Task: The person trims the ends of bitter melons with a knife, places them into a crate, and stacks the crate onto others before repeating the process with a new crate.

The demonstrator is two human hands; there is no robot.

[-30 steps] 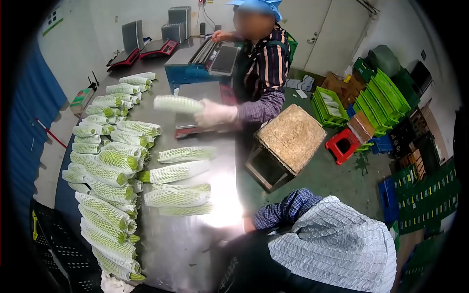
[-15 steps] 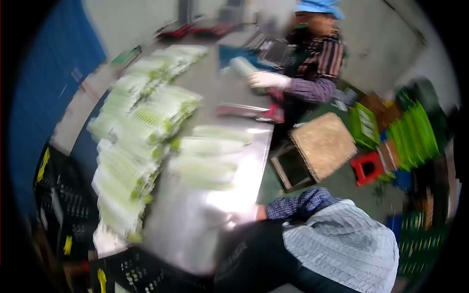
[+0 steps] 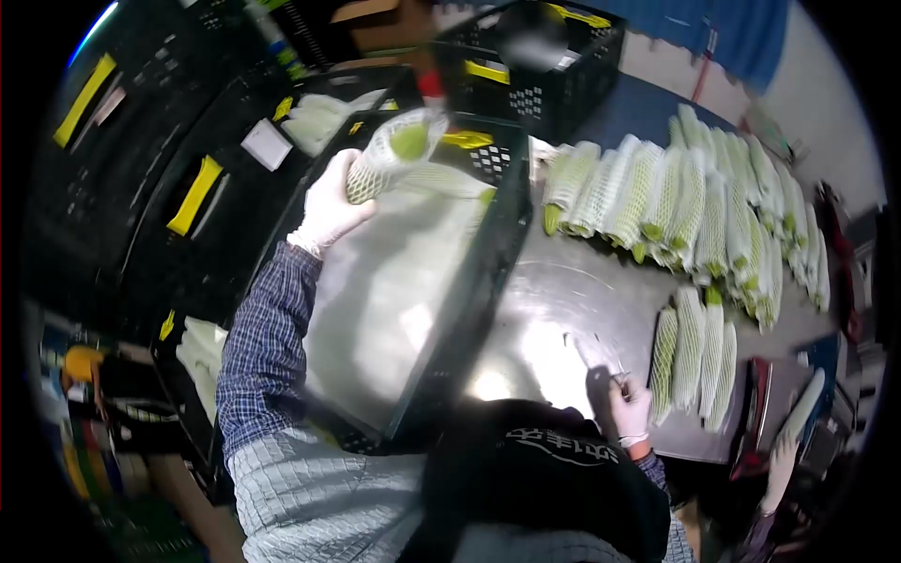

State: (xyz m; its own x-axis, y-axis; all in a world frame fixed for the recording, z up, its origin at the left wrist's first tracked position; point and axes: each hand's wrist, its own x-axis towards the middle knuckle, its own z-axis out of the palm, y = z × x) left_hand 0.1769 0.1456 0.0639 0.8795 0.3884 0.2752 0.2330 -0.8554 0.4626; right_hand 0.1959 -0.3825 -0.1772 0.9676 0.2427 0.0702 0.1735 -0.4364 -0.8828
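Observation:
My left hand (image 3: 333,208) is wrapped round a green vegetable in a white foam net (image 3: 399,150), held above a dark crate (image 3: 511,249). Pale sheeting (image 3: 375,281) lines this crate, and another netted vegetable (image 3: 441,180) lies at its far end. On the metal table (image 3: 535,310), right of the crate, my right hand (image 3: 629,405) is closed, with a small dark thing at its fingertips that I cannot make out. Several netted vegetables (image 3: 690,352) lie just right of that hand. Behind them is a long pile of netted vegetables (image 3: 666,192).
Stacked black crates (image 3: 150,188) with yellow handles stand at the left. Another black crate (image 3: 563,84) is beyond the lined one. A co-worker's gloved hand (image 3: 779,464) holds a netted vegetable (image 3: 802,408) at the far right. A person in orange (image 3: 83,364) is at the left.
The view has swung left, bringing the lined crate and my left hand with the netted vegetable into sight. The table and piled vegetables now appear on the right.

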